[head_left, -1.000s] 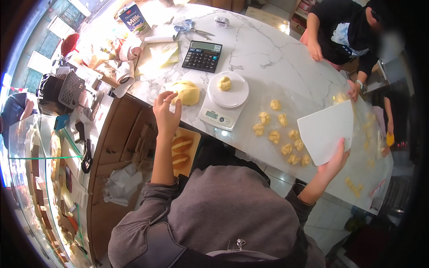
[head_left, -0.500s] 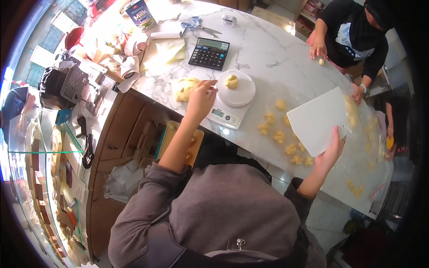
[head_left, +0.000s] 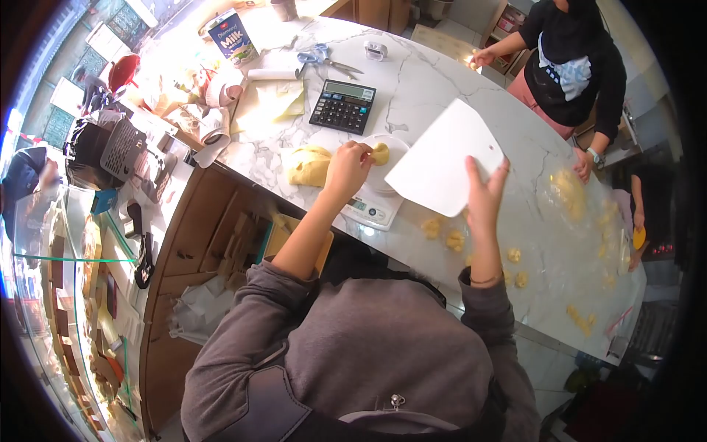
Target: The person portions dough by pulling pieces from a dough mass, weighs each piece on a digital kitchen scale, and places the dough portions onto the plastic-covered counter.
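My left hand is closed at the fingertips on a small piece of yellow dough over the round pan of a white kitchen scale. In my right hand is a flat white dough scraper with a small hole near one corner. It is held up at a tilt and covers part of the scale and of the table behind it. A larger lump of dough lies left of the scale. Several small dough pieces are on the marble table below the scraper.
A calculator, scissors and a milk carton stand or lie farther back. Across the table is a person in black, a hand beside more dough. Another person's arm shows at the far right.
My left hand has moved right onto the dough piece on the scale. My right hand has brought the scraper left, next to the scale. The person opposite has drawn one hand back.
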### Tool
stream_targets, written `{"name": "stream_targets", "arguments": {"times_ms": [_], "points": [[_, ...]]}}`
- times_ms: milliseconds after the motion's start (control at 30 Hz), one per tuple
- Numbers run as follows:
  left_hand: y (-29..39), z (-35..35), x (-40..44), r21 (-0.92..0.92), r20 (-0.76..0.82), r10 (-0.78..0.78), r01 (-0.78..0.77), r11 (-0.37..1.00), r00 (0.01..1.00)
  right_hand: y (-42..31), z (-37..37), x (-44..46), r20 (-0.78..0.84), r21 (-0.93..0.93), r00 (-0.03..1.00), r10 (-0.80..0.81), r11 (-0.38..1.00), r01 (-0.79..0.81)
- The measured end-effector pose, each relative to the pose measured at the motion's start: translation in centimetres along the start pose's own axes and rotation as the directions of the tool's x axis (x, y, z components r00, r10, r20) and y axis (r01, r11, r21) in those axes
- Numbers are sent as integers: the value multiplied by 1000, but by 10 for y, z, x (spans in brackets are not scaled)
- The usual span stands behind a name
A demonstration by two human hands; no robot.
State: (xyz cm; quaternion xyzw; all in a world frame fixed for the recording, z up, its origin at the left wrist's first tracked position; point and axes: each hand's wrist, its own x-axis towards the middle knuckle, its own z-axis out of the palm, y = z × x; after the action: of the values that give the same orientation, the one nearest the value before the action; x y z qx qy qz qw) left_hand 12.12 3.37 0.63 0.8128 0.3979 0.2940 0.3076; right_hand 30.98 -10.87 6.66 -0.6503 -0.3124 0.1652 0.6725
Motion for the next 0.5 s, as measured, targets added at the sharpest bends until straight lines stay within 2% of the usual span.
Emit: {"name": "stream_targets", "arguments": {"times_ms": [100, 167, 200, 300, 400, 500], "points": [[-1, -3, 4, 0, -12, 18, -18, 1000, 1000, 3, 28, 10, 86, -164, 983, -160, 971, 173], [-4, 0, 5, -32, -50, 36, -38, 999, 998, 1, 42, 10, 126, -210, 972, -198, 952, 221], [-2, -1, 6, -47, -70, 44, -48, 998, 997, 2, 47, 12, 135, -204, 971, -198, 953, 223], [8, -7, 8, -153, 9, -40, 41, 987, 999, 11, 58, 13, 144, -188, 970, -198, 957, 223], [6, -1, 8, -286, -58, -58, 39, 957, 997, 17, 62, 12, 102, -194, 971, -218, 953, 235], [-1, 1, 10, -232, -54, -45, 31, 972, 998, 23, 66, 9, 32, -213, 968, -251, 944, 252]]}}
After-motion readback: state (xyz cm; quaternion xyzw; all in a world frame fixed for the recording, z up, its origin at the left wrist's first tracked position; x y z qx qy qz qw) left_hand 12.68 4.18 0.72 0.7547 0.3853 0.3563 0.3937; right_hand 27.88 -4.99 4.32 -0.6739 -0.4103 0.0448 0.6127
